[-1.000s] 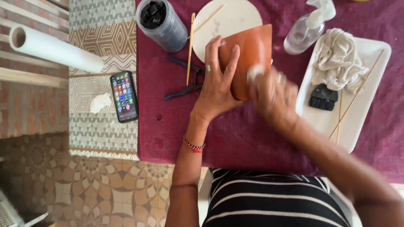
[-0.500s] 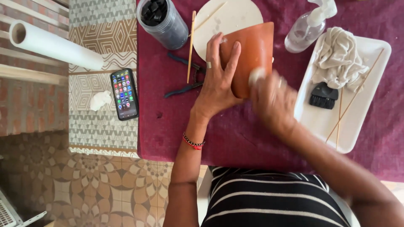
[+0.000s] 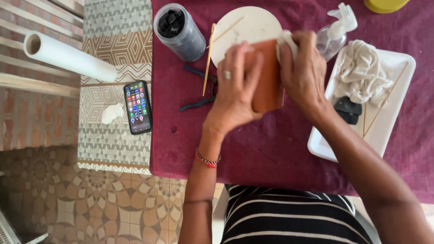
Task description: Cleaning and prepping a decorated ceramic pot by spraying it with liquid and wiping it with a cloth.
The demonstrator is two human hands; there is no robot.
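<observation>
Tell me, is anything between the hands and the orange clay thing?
For the left hand, nothing: it lies flat on the clay piece. The right hand presses a small white wad against the piece's top edge, so that wad sits between its fingers and the clay.

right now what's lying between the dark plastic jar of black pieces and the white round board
In the head view, a thin wooden stick lies on the maroon cloth between the dark plastic jar and the white round board; dark-handled pliers sit just below.

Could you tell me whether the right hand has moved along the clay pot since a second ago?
Yes. The right hand moved up the pot, toward the white disc.
</observation>
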